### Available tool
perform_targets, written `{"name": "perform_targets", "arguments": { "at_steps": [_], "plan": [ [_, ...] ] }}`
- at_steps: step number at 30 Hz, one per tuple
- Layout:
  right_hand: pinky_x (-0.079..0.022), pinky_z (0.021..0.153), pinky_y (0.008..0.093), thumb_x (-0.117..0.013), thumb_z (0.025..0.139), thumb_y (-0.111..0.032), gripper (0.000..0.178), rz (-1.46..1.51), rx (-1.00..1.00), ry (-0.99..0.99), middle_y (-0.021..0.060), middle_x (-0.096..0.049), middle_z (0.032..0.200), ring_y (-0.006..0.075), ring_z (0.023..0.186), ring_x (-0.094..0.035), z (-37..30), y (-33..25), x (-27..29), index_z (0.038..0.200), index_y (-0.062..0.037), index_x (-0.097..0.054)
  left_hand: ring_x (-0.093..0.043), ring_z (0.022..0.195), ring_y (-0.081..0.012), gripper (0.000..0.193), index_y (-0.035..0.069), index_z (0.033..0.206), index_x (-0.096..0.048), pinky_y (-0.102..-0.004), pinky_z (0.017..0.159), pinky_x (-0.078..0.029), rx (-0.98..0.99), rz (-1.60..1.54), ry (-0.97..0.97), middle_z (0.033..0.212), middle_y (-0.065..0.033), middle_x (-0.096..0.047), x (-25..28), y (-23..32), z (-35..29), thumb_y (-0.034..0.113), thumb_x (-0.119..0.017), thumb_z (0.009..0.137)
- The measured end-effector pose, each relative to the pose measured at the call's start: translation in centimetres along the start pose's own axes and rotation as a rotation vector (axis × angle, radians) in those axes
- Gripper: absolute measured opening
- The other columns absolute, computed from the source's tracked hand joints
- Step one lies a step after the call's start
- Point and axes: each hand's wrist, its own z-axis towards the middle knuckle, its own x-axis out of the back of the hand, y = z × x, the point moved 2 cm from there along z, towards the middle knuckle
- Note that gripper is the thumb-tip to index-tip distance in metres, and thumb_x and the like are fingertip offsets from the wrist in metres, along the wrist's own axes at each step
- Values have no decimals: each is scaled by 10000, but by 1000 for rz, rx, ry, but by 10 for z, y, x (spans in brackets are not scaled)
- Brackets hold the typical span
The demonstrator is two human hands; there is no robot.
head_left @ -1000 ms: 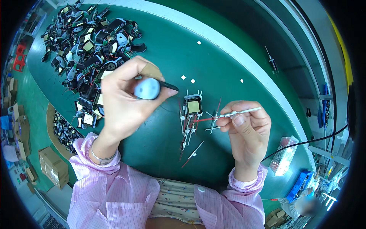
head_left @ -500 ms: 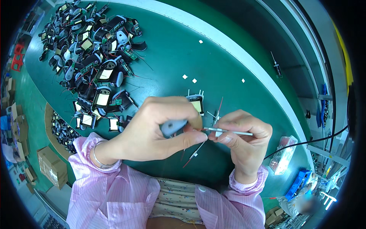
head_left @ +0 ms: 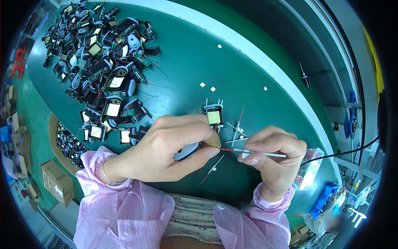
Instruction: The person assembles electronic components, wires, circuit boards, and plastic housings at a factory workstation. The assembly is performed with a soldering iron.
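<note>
The left hand is closed around a small grey part near the table's near edge. The right hand pinches a thin wire, its red tip touching the left fingertips. A yellow-faced coil lies just beyond; a heap of parts sits far left.

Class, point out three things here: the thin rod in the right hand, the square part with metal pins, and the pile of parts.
thin rod [head_left: 265, 154], head view, mid-shaft.
square part [head_left: 214, 117], head view, pale face.
pile of parts [head_left: 103, 79], head view, middle.
</note>
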Motion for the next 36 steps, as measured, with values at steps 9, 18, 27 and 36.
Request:
{"name": "perform_targets", "arguments": {
  "at_steps": [9, 18, 27, 36],
  "plan": [
    [-535, 672, 270, -744, 716, 112, 326, 225, -99, -118, 139, -637, 956, 181, 786, -638, 5, 5, -21, 1024, 57, -652, -616, 638, -149, 21, -48, 810, -620, -245, 560, -477, 95, -116, 49, 805, -141, -645, -4, -3, -3, -56, -609, 794],
    [-515, 650, 261, -726, 737, 120, 141, 15, -70, 19, 131, -657, 839, 166, 744, -637, 3, 4, -21, 852, 58, -672, -618, 696, -167, 17, -41, 790, -602, -262, 596, -477, 101, -125, 256, 836, -157, -644, 3, -8, -8, -45, -612, 804],
    [-503, 657, 255, -708, 744, 136, 155, 88, -132, -23, 142, -660, 854, 173, 765, -638, 1, 3, -27, 877, 66, -671, -577, 645, -150, 68, -51, 803, -678, -255, 549, -441, 4, -6, 111, 880, -139, -639, -2, -2, -6, -4, -715, 770],
    [-491, 608, 253, -717, 727, 121, 139, -179, 17, -42, 129, -667, 796, 171, 701, -644, 2, -2, -26, 837, 40, -692, -590, 622, -152, 40, -62, 785, -672, -250, 534, -435, 15, -83, 143, 834, -174, -655, -2, -3, -6, -40, -694, 759]
  ]
}}
